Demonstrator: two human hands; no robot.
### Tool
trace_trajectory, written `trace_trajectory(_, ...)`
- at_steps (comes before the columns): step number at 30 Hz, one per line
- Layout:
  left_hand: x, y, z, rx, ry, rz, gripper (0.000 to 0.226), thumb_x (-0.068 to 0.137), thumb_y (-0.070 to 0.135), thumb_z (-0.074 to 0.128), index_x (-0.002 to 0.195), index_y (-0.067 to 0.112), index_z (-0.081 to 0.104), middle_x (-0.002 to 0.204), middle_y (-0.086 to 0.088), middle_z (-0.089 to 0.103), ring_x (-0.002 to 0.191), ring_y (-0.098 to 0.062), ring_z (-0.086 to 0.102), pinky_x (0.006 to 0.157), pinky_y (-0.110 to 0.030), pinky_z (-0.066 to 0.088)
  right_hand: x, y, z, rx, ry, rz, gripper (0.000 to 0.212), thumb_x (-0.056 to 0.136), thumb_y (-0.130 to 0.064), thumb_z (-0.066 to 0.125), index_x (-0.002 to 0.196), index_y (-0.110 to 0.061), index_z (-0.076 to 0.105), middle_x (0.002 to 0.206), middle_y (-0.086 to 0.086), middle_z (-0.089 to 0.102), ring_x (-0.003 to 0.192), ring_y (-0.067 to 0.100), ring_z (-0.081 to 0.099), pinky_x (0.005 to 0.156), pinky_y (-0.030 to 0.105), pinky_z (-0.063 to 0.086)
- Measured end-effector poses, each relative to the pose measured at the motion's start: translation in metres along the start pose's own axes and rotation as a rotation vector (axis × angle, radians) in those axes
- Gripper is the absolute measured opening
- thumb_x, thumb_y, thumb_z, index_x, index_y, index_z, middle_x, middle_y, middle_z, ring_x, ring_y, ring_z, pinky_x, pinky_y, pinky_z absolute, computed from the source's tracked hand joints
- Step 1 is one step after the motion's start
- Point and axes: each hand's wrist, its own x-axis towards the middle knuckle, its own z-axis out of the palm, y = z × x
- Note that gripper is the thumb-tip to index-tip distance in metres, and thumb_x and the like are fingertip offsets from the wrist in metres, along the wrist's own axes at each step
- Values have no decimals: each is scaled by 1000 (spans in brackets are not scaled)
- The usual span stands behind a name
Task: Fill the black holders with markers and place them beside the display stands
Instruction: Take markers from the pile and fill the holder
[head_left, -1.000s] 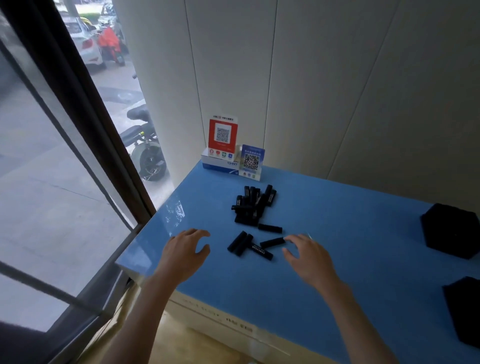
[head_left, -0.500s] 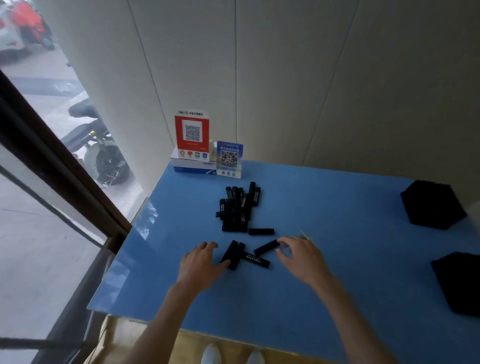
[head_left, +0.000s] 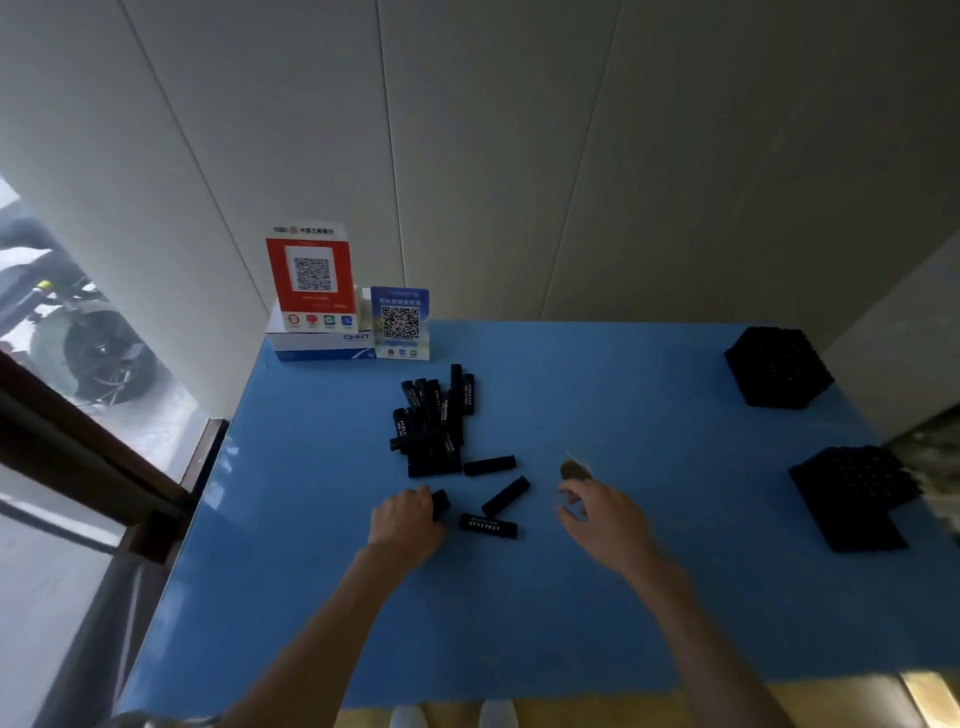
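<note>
A pile of several black markers (head_left: 435, 421) lies mid-table on the blue top (head_left: 623, 597). Three more lie loose in front of it: one flat (head_left: 489, 465), one slanted (head_left: 505, 495), one with white print (head_left: 488, 525). My left hand (head_left: 408, 522) is closed around black markers (head_left: 440, 502) at the pile's near-left side. My right hand (head_left: 605, 519) hovers right of the loose markers, fingers curled and apart, holding nothing. Two black hexagonal holders stand at the right: a far one (head_left: 777, 366) and a near one (head_left: 852, 493). Red (head_left: 311, 278) and blue (head_left: 400, 323) display stands are at the back left.
The red stand sits on a white and blue box (head_left: 317, 345) against the pale panelled wall. A window with a dark frame (head_left: 93, 457) runs along the left; a scooter wheel shows outside. The table's near edge (head_left: 467, 701) is close to my feet.
The view swung right and down. My left hand moved in and closed on markers at the near-left. My right hand drew back to the right, away from the slanted marker.
</note>
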Motion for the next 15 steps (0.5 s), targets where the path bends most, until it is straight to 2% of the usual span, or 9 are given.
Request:
trace_trajectory(2,1,3,-3,-74,25,87,15,86,22,51,101,18,47,100,-5,62,92,-28,62,65,-32,40,0,4,-1,14,13,22,32,95,-40,56,124,-27,60,112,-13,63,95,7,61,81,27,52)
trace_trajectory(4,-1,13,-4,-107,55,207,16,84,24,54,97,21,46,92,-1,61,85,-26,61,60,-32,37,1,8,-1,23,19,38,32,95,-38,57,125,-26,60,113,-12,64,96,7,61,82,28,53)
trace_trajectory(7,-1,27,-1,-83,49,358,33,87,42,62,112,26,48,102,3,65,90,-23,62,68,-35,46,5,10,-2,44,33,52,33,95,-36,58,125,-24,61,114,-11,65,95,8,62,82,28,53)
trace_trajectory(10,5,26,8,-28,10,401,43,90,49,62,124,26,48,110,1,61,95,-22,61,75,-35,48,12,8,-3,62,46,52,30,95,-34,59,122,-23,63,113,-10,66,96,8,63,82,26,52)
trace_trajectory(12,8,19,12,-32,-3,382,41,90,55,60,118,27,51,108,2,62,94,-21,61,75,-35,49,16,3,-1,80,47,49,23,94,-33,60,114,-23,65,108,-11,67,92,7,63,78,23,51)
trace_trajectory(14,8,13,10,-39,-7,361,36,91,55,59,111,25,54,106,2,62,94,-20,61,73,-33,46,22,-5,3,79,44,67,13,93,-33,60,96,-23,67,95,-9,69,83,8,63,68,21,46)
trace_trajectory(15,7,9,8,-36,-10,343,32,92,52,57,105,22,54,104,1,61,94,-21,60,72,-32,44,26,-10,7,79,33,82,14,92,-33,60,86,-22,66,86,-8,68,77,9,63,64,23,46)
